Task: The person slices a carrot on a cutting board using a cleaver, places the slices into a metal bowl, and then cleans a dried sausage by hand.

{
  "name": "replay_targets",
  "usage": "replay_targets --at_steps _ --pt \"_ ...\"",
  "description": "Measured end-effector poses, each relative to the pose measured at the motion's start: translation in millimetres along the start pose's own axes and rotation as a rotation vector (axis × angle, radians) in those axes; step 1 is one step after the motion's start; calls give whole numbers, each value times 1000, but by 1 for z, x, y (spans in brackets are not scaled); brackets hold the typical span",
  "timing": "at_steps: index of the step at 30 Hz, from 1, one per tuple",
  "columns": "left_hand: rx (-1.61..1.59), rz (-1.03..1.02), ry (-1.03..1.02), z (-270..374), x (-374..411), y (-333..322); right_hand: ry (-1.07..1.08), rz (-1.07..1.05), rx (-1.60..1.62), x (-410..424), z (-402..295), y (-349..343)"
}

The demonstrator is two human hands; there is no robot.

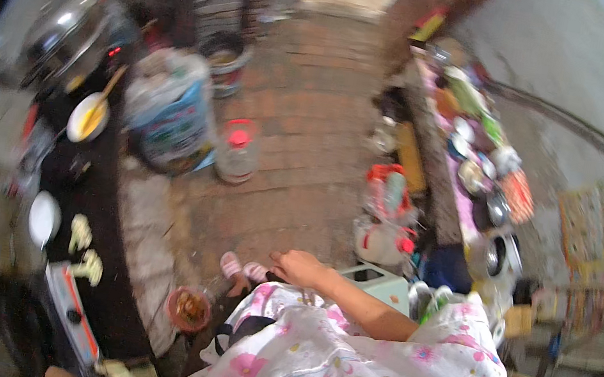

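My right hand (296, 267) hangs in front of my floral top, above the brick floor and my pink sandals. No held object shows in it; blur hides how far its fingers are bent. My left hand is out of view; only a bit of arm shows at the bottom left edge. Left of me, cauliflower florets (81, 233) lie on a dark counter beside a white bowl (44, 219). Farther along it stands a white bowl with yellow liquid (88, 117) and a wooden utensil. A gas stove (73, 313) with an orange stripe sits nearer.
A pink bucket with scraps (188, 309) stands by the counter's foot. Ahead are a clear plastic jug (236, 160), a large bag-lined container (171, 114) and a bucket (226, 67). On the right, a long shelf (437, 156) holds bowls and vegetables, with bottles below.
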State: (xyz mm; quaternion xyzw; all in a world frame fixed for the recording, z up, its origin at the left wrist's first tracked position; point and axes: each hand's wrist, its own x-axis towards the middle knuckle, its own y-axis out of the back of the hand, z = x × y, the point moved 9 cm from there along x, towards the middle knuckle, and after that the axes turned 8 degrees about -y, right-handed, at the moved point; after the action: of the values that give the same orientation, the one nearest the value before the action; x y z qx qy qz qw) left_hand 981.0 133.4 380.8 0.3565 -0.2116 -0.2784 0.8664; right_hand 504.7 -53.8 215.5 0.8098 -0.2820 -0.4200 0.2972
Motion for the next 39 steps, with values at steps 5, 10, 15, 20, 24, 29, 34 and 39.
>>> replay_targets --at_steps 5,10,15,20,24,29,34,39 --pt "-97 -248 -175 69 60 -116 -247 178 114 -41 47 29" --pt "-120 -447 -336 150 69 -198 -417 265 277 -75 97 13" --pt "-97 -567 -454 238 54 -265 -501 296 417 -96 155 5" --pt "-56 -623 -568 350 22 -331 -588 333 508 -104 242 21" --pt "-1 -662 -648 440 -8 -378 -664 412 635 -130 315 37" --pt "43 -708 -737 542 -43 -439 -699 555 558 -158 402 58" --pt "95 -778 -828 625 -74 -508 -896 685 658 -187 478 56" --pt "114 -810 -907 705 -74 -579 -1039 780 801 -212 534 78"
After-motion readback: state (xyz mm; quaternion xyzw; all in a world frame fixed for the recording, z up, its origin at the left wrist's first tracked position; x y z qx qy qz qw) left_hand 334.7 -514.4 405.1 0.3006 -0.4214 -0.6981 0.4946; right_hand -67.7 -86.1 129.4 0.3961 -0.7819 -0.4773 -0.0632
